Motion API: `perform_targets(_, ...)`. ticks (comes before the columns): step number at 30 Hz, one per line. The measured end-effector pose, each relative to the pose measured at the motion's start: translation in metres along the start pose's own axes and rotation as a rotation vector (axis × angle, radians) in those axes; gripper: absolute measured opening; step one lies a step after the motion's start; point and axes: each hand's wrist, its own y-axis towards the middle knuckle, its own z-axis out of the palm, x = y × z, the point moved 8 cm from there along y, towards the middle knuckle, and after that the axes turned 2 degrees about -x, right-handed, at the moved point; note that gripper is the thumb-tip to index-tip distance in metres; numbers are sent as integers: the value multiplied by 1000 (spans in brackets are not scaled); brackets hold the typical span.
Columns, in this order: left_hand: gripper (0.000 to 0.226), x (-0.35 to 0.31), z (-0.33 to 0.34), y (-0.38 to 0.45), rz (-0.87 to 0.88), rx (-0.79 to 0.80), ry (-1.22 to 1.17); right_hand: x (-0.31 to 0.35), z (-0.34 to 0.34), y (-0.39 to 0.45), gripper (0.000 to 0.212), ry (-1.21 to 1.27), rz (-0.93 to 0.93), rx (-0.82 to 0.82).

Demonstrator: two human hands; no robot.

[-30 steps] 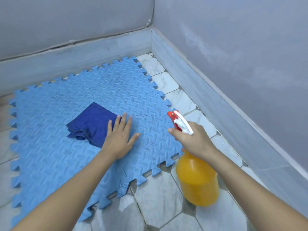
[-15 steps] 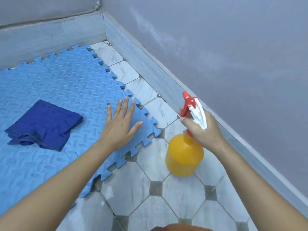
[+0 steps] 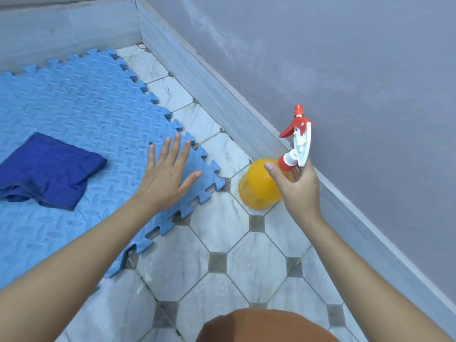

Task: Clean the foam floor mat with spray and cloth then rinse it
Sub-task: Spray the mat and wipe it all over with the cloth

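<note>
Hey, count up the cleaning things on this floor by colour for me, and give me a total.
Light blue: 1, the foam mat
Dark blue: 1, the folded cloth lying on the mat
Orange with a red and white trigger head: 1, the spray bottle, right hand at its neck
Total: 3

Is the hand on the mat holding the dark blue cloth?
No, the left hand lies flat and open on the blue foam mat, while the dark blue cloth sits apart from it, farther left.
</note>
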Motion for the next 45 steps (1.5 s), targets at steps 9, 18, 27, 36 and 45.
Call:
perform_targets(9,82,32,-21,-9,-117,-30,-9,58,-24,5,106,45,-181,-52)
perform_targets(18,83,54,-69,-27,-131,-106,82,149,27,-16,105,-188,-593,49)
perform_targets(27,84,183,-84,-109,-444,-65,73,107,176,-43,95,-370,-582,584)
perform_targets(36,76,209,-12,-77,-599,15,-148,26,290,-23,91,-795,-544,914)
perform_targets(45,81,246,12,-65,-700,-13,11,13,370,-8,82,-948,-519,883)
